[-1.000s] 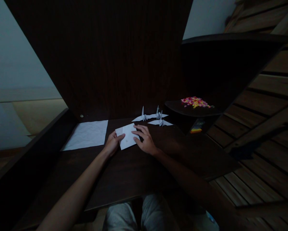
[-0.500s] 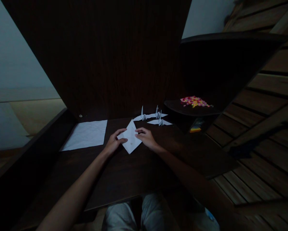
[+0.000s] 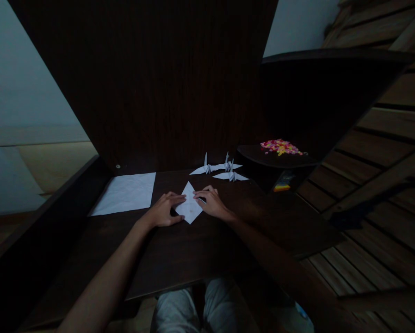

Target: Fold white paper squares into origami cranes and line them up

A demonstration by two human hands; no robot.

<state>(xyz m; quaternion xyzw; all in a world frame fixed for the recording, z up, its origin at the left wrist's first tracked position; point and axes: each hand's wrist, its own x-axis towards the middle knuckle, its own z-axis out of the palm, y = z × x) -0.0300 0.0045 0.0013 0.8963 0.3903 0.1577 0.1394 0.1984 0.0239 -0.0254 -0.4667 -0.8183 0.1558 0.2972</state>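
A white sheet of paper folded into a diamond [image 3: 190, 213] lies on the dark table in front of me. My left hand [image 3: 165, 209] rests at its left corner, fingers stretched out with their tips on the paper and the thumb apart near the lower left edge. On the right side, my right hand [image 3: 210, 201] has its thumb and fingers closed on the paper's edge, where a flap seems slightly raised. Behind the diamond stand three folded white paper cranes [image 3: 232, 176] with spread wings.
A larger white sheet [image 3: 126, 194] lies flat at the left of the table [image 3: 179, 259]. A pile of small pink, red and yellow pieces [image 3: 283, 147] sits on a corner shelf at right. Below it is a yellow-edged item [image 3: 281, 188]. A dark side board [image 3: 47, 217] borders the left.
The folded paper has come down and slightly towards me, flat on the table. My left hand has turned and spread over its left corner; my right fingers have shifted along the right edge.
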